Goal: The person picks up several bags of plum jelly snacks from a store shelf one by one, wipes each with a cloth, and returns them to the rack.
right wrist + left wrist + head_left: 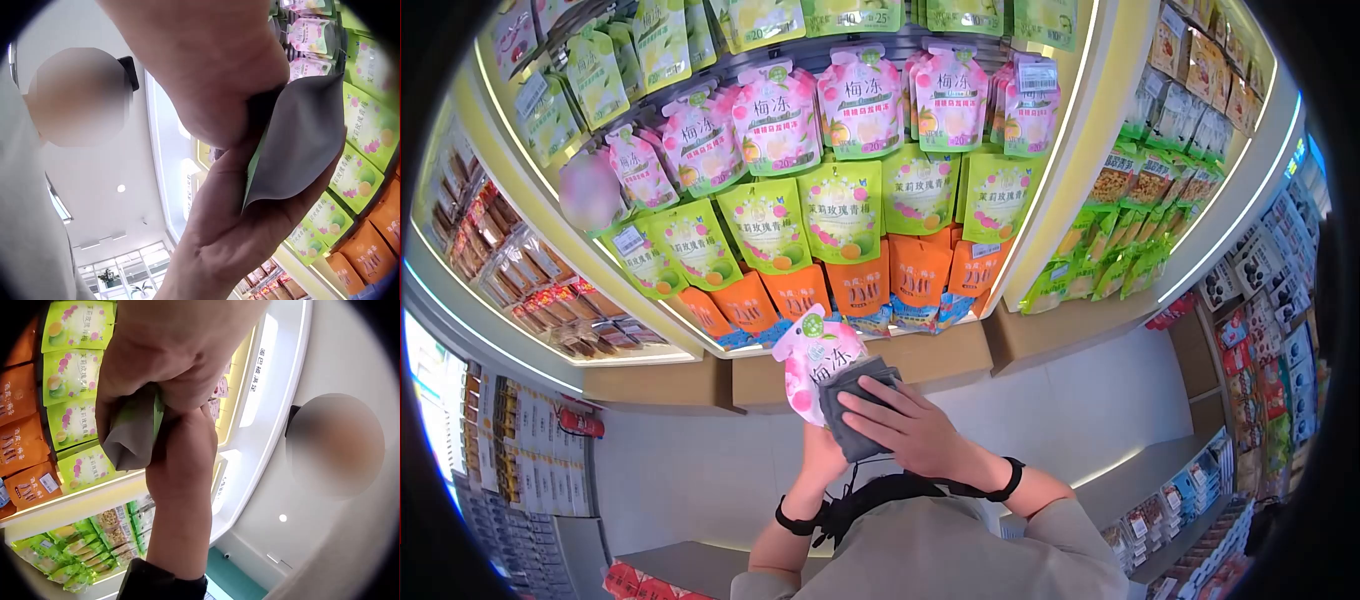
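Observation:
My left hand [824, 462] holds a pink-and-white jelly pouch [808, 365] with a spout-shaped top, in front of the shelves; the head view hides most of its fingers behind the pouch. A folded dark grey cloth [848, 384] covers the lower front of the pouch. My right hand [920, 430] lies across that cloth, its fingers holding it against the pouch. In the right wrist view the plain grey underside [300, 140] of the pouch rests in the left palm. The left wrist view shows the left hand's fingers [109, 406] curled round the pouch.
Ahead stands a lit shelf with rows of matching pink pouches [858, 100], green pouches [845, 215] and orange pouches [855, 285]. Another bay of snack bags [1130, 240] is to the right. A brown plinth [940, 355] runs along the floor below.

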A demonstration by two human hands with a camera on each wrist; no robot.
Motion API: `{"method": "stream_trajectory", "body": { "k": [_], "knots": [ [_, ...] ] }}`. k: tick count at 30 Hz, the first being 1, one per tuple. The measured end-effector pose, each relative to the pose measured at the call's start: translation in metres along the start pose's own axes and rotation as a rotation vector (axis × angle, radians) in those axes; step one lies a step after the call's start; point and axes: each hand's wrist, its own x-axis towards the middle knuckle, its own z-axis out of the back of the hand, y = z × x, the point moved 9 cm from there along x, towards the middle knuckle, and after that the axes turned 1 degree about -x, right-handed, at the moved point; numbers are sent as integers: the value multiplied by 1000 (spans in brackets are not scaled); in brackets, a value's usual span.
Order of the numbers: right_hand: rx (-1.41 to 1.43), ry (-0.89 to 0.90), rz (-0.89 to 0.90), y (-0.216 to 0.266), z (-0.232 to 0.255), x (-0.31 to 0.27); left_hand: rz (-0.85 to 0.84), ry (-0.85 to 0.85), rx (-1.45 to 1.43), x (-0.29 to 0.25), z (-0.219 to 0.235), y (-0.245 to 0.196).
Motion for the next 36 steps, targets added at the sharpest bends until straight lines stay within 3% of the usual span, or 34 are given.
{"method": "stream_trajectory", "body": {
  "k": [1,3,5,6,8,9,11,12,13,15,17,18,20,21,23,24,25,26,27,28,29,31,33,36],
  "knots": [
    [-26,-42,-31,-17,4,-5,-122,13,239,1,-10,-9],
    [10,-122,-104,-43,27,9,42,111,239,10,-32,14],
    [31,-228,-154,-61,55,24,23,142,307,24,-54,25],
    [3,-164,-116,-61,57,30,13,135,311,35,-59,28],
    [31,-148,-37,-71,60,26,-235,121,452,51,-69,11],
    [58,-129,33,-71,58,23,-241,114,459,60,-71,6],
    [87,-161,82,-85,61,3,-200,85,121,79,-67,-6],
    [155,-150,6,-101,65,-7,-212,49,217,90,-61,-4],
    [222,-138,-71,-117,69,-11,-189,-46,127,95,-55,1],
    [176,-90,-58,-130,68,-14,-153,-113,106,97,-58,-7],
    [585,-391,-476,-195,66,-43,-84,-82,58,102,-62,2],
    [586,-398,-467,-201,66,-41,-27,-44,3,107,-65,8],
    [1333,-508,-827,-230,35,-53,-60,-53,72,110,-72,13],
    [1336,-510,-816,-233,31,-51,-99,-76,112,114,-76,16],
    [1830,-500,-715,-220,3,-45,-138,-165,101,119,-74,15],
    [1808,-482,-578,-216,2,-36,-221,-273,131,120,-67,-1],
    [1805,-496,-567,-216,-1,-36,-313,-371,160,123,-60,-16],
    [1776,-397,-604,-210,-12,-37,-344,-431,150,126,-51,-19],
    [1746,-299,-641,-205,-22,-35,-354,-427,154,130,-47,-23],
    [1807,-316,-703,-205,-28,-34,-342,-426,157,132,-43,-24],
    [1809,-320,-700,-207,-31,-29,-330,-424,159,133,-40,-25],
    [1911,-458,-488,-215,-16,-12,-339,-414,148,142,-44,-28],
    [1893,-512,-502,-221,-11,-2,-378,-406,204,154,-45,-34],
    [1852,-415,-579,-228,-21,2,-414,-383,225,177,-39,-56]
  ]
}}
